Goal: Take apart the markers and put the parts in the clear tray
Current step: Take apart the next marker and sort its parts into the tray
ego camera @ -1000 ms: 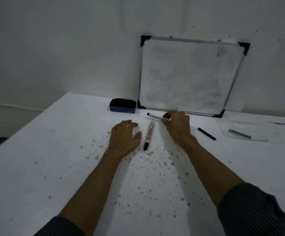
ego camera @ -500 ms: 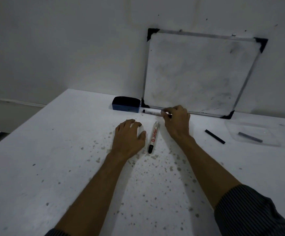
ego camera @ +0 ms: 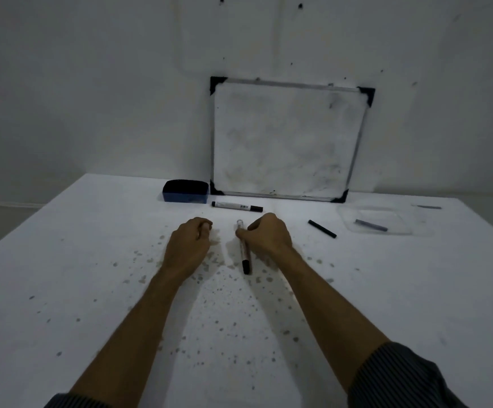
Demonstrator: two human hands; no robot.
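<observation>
Right hand (ego camera: 268, 235) is clenched around the upper part of a white-barrelled marker with a black end (ego camera: 245, 254), whose lower tip rests on the speckled white tabletop (ego camera: 92, 260) at about 6 o'clock from the fist. Left hand (ego camera: 190, 245), at 9 o'clock from it, is curled into a loose fist; whether it holds a small part I cannot tell.

A second whole white marker with black ends (ego camera: 237, 206) lies at 12 o'clock, in front of the framed whiteboard (ego camera: 283, 139) and just beside the dark blue eraser block (ego camera: 185, 191). At 3 o'clock lies one loose black stick-shaped part (ego camera: 322, 229), and beyond it the clear plastic tray (ego camera: 357, 228), holding one grey rod (ego camera: 371, 225).

Risk, as I judge it: a sudden release when the parts come apart could flick a piece away, or drag the ink core across the tabletop

Count: two markers, one loose black part, one tray, one rod inside, one eraser, one whiteboard
</observation>
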